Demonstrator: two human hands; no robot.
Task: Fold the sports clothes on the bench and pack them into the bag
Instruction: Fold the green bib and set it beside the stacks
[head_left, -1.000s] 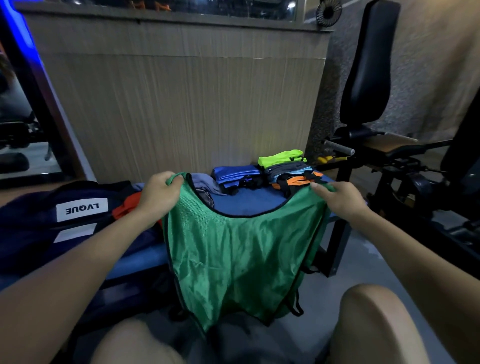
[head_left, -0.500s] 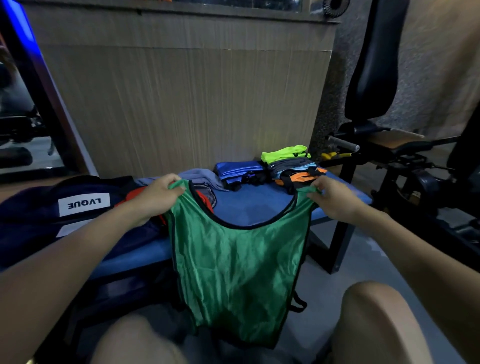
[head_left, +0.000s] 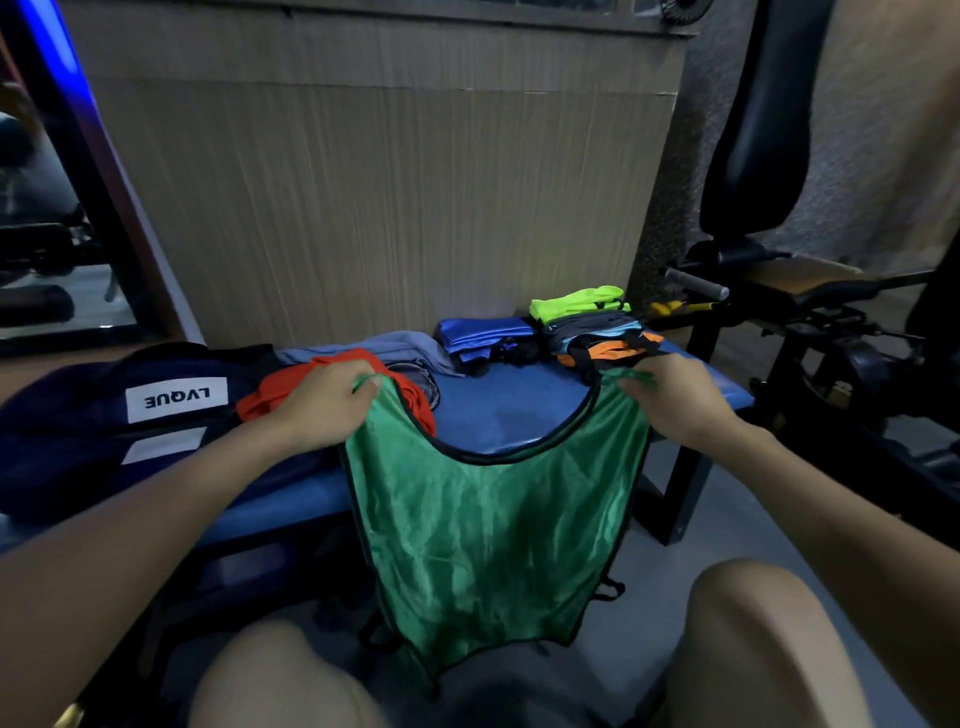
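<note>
One dark bag (head_left: 104, 415) is lying on the left end of the one blue bench (head_left: 498, 415). One red garment (head_left: 291, 389) and one grey garment (head_left: 405, 351) are sitting beside it. Left hand (head_left: 322, 405) is pinching one shoulder of the single green vest (head_left: 488, 530); right hand (head_left: 670, 400) is pinching the other. Both arms are reaching forward, and the vest is hanging over the bench's front edge. One blue folded piece (head_left: 483, 332) and one mixed stack (head_left: 592, 327) are resting at the far right.
</note>
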